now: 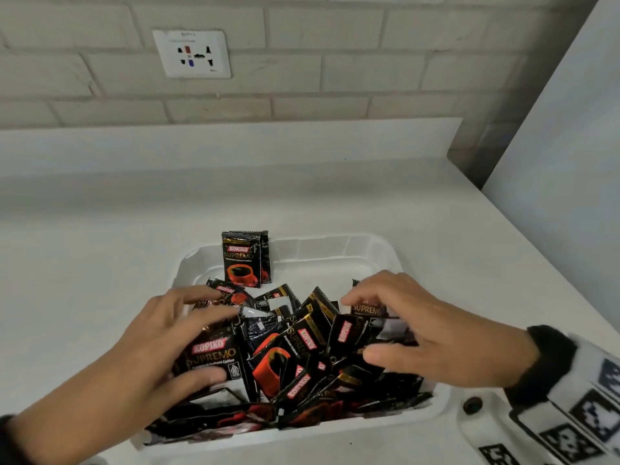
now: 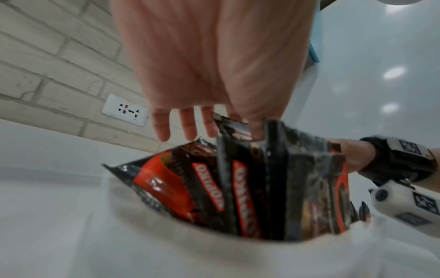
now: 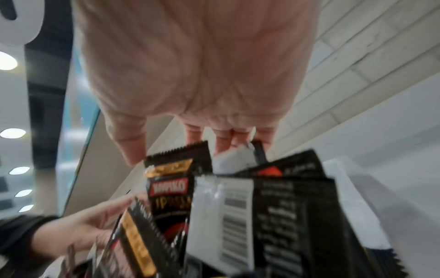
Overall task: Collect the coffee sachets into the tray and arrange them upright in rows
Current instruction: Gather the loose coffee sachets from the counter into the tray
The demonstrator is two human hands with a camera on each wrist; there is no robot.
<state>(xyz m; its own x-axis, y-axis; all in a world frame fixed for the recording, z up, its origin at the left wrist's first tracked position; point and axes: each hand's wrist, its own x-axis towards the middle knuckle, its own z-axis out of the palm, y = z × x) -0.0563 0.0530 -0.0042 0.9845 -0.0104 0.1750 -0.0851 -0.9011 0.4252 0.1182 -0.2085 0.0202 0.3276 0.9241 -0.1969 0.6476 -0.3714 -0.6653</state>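
Fingers [image 1: 188, 298] of the left hand [image 1: 167, 333] and the right hand [image 1: 426, 327] are spread out over the messy coffee sachets [image 1: 295, 350] in the white tray [image 1: 339, 250], holding none. Two sachets [image 1: 246, 259] stand up at the back, likely starting a row.

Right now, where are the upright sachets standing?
In the head view, the upright sachets stand against the tray's far wall, left of centre, beyond the loose pile.

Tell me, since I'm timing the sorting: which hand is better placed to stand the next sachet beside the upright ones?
Probably the left hand: the upright sachets stand at the tray's far left, just beyond its fingers. The right hand is farther across the loose pile.
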